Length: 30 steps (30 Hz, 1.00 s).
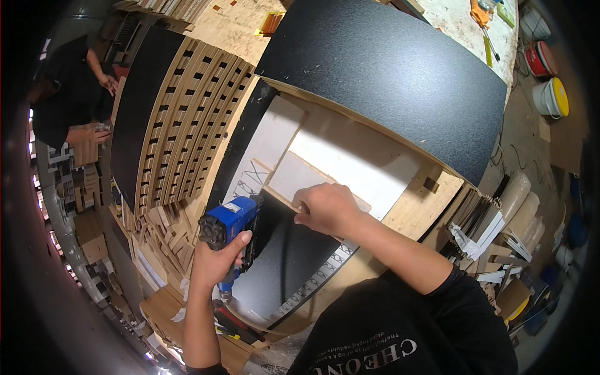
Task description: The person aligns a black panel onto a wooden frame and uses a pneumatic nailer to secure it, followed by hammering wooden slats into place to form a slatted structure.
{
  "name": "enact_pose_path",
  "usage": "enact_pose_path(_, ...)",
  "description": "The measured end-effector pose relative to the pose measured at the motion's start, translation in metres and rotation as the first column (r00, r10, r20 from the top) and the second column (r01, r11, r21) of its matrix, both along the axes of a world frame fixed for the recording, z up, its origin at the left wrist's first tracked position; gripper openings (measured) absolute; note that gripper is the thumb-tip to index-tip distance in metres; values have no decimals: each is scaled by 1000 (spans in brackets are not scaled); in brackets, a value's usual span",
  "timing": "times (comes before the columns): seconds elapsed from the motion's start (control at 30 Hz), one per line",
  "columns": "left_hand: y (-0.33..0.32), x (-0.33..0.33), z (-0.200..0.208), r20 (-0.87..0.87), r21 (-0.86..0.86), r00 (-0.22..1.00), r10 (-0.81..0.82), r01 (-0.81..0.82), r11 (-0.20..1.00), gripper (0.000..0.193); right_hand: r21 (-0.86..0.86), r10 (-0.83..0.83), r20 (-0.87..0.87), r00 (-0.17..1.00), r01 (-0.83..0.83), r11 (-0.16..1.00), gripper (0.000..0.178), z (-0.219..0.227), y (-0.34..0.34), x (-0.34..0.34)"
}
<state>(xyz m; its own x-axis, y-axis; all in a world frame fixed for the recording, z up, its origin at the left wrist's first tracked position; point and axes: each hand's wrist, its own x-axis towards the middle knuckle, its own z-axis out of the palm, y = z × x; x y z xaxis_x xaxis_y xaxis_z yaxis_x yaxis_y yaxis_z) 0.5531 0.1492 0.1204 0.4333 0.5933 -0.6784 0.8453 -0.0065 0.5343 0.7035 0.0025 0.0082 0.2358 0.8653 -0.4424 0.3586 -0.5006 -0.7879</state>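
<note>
Workshop bench, left hand (215,259) fingers gripping blue nail gun (228,225), right hand (325,209) pressing black panel (281,256)

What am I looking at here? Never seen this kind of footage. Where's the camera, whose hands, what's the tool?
No machine here: a person works with bare hands, and the one picture comes from a fisheye camera on their head looking down, so straight edges bend near the rim. Their forearms enter from below. The left hand grips a blue power tool, apparently a nail or staple gun, pointed at a black panel. The right hand presses on a pale wooden strip at that panel's upper edge. The workpiece is a plywood frame with a bigger black textured panel above. A second person works at far left.
</note>
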Motion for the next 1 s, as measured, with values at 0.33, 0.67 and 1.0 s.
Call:
enact_pose_path(0.33, -3, 5, 3, -45, 53, 997, -64, 66, 996, 31, 38, -13, 44, 999, 12, 999, 22, -7, -3, -3)
enact_pose_path(0.67, -59, -92, 42, 150, 156, 983, 108, -131, 979, 29, 83, -104, 129, 986, 94, 992, 27, -5, -7, -17)
enact_pose_path(1.0, -134, -316, 60, 199, 151, 868, 454, -485, 861, 25, 555, -106, 480, 871, -208, 806, 58, 23, -39, -114)
